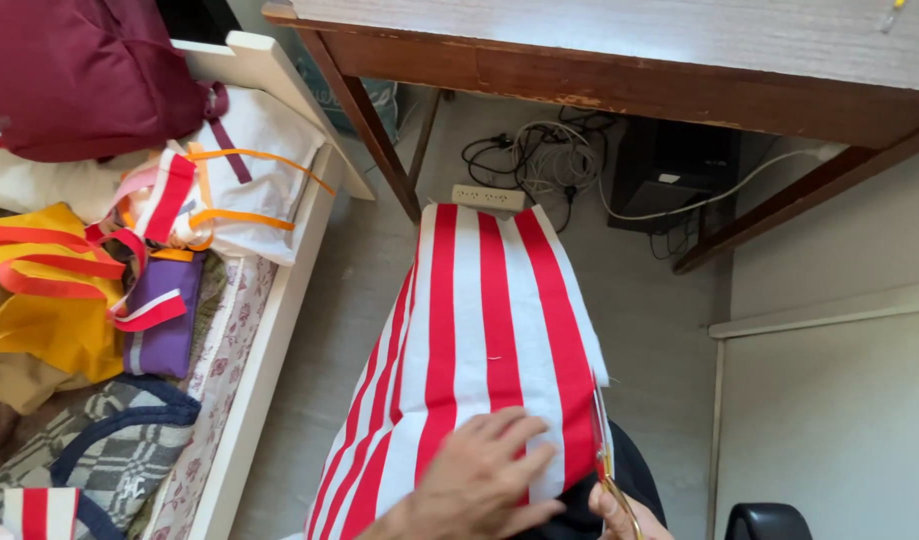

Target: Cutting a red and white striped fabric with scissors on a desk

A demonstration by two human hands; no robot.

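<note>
A folded piece of red-and-white striped fabric (480, 330) lies over my lap, running away from me toward the floor. My left hand (480, 480) rests flat on its near end, fingers spread, pressing it down. At the bottom right, my right hand (620, 515) is only partly in view and grips yellow-handled scissors (605, 450). The blades point up along the fabric's right edge.
A wooden table (620, 60) stands ahead, with a power strip (488, 197), tangled cables (550, 160) and a black box (670, 170) beneath. To the left, a white bed frame (270, 330) holds several cloth bags: yellow (50, 300), purple (165, 315), white (250, 170), maroon (80, 70).
</note>
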